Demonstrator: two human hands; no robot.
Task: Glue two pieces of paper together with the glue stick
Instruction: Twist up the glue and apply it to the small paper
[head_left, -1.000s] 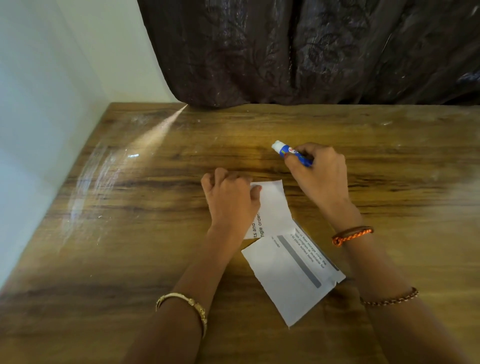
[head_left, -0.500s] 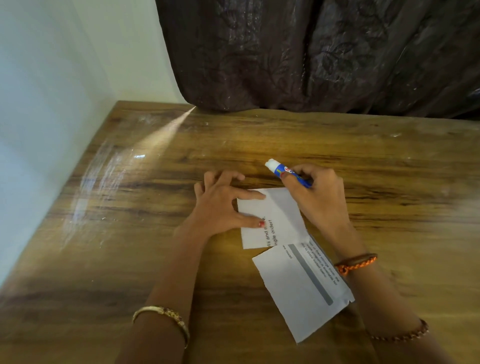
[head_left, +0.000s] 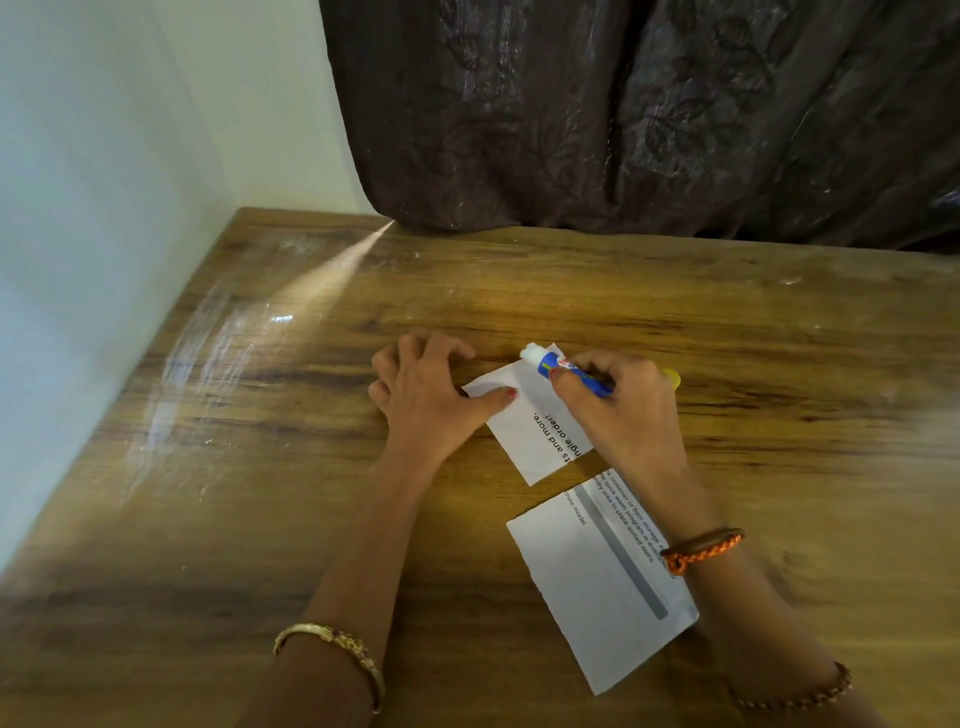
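Two white paper pieces lie on the wooden table (head_left: 260, 519). The smaller piece (head_left: 540, 431), with bold black print, is pinned flat at its left edge by the spread fingers of my left hand (head_left: 431, 395). My right hand (head_left: 618, 410) grips a blue glue stick (head_left: 556, 364), its white tip touching the far corner of that piece. A yellow bit, possibly the cap (head_left: 671, 378), peeks out behind my right hand. The larger piece (head_left: 597, 587), with small print and a grey bar, rests nearer to me, partly under my right wrist.
A pale wall (head_left: 104, 208) borders the table on the left. A dark patterned curtain (head_left: 623, 114) hangs along the far edge. Bare wood stretches to the left of my hands and to the right.
My left hand has gone from a loose fist to fingers spread on the smaller piece. That piece now lies apart from the larger one. The glue stick tip has come down onto the paper's far corner.
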